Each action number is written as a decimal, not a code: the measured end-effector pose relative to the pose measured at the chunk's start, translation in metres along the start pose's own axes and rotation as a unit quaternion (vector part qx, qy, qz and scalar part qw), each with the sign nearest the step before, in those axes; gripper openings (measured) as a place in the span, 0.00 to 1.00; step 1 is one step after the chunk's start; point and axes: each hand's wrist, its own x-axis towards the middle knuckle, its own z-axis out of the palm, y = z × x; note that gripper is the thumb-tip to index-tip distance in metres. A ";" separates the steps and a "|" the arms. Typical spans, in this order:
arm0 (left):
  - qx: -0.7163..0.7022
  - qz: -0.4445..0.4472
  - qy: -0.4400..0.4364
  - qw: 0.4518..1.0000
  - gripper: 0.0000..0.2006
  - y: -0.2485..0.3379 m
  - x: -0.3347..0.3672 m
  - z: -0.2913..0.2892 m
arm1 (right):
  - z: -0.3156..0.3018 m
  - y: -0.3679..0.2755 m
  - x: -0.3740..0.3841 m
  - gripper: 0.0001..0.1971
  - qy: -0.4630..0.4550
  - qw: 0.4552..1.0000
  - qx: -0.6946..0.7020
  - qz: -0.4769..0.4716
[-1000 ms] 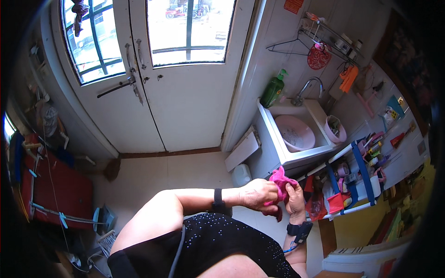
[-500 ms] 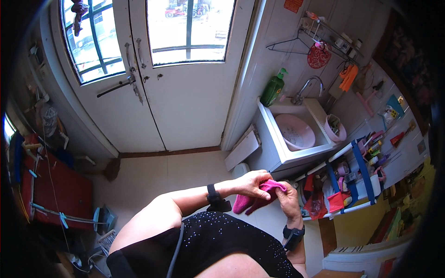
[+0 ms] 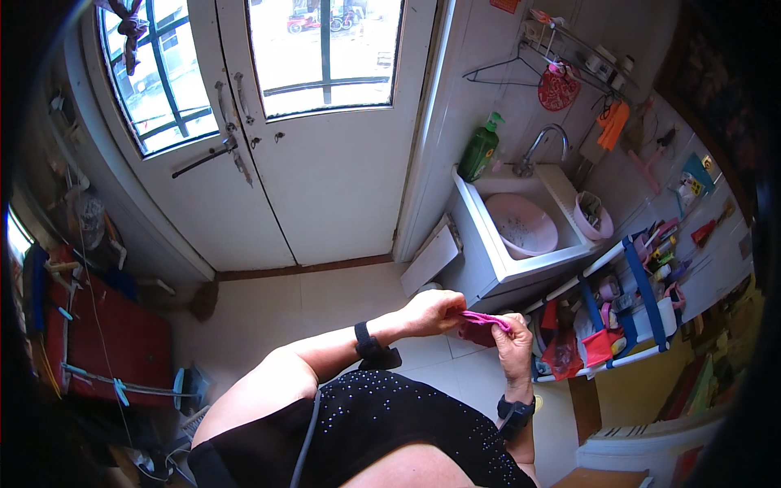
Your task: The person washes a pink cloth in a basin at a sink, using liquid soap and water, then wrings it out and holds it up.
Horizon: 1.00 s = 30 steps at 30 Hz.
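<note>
Black speckled top [image 3: 390,431]; black band on each wrist [image 3: 364,340]; bare forearms.

We're seeing a pale tiled floor [image 3: 325,305] carrying a white sink cabinet [image 3: 488,272], a white board [image 3: 429,260] leaning beside it, a wire rack [image 3: 606,325] of bottles, and a red folded frame [image 3: 106,342] lying left.

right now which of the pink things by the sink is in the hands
The pink cloth, stretched between the left hand and right hand. The pink basin sits untouched inside the sink.
</note>
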 end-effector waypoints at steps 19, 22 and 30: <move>-0.409 -0.190 -0.052 0.891 0.22 0.011 0.013 0.025 | 0.023 0.018 -0.002 0.13 -0.022 0.989 0.124 0.073; -0.440 -0.166 -0.056 0.881 0.28 0.006 0.014 0.022 | 0.014 -0.011 0.000 0.16 -0.064 0.995 0.063 0.031; -0.366 -0.113 -0.051 0.922 0.25 0.012 0.024 0.024 | 0.005 -0.026 0.000 0.18 -0.085 0.991 0.077 0.072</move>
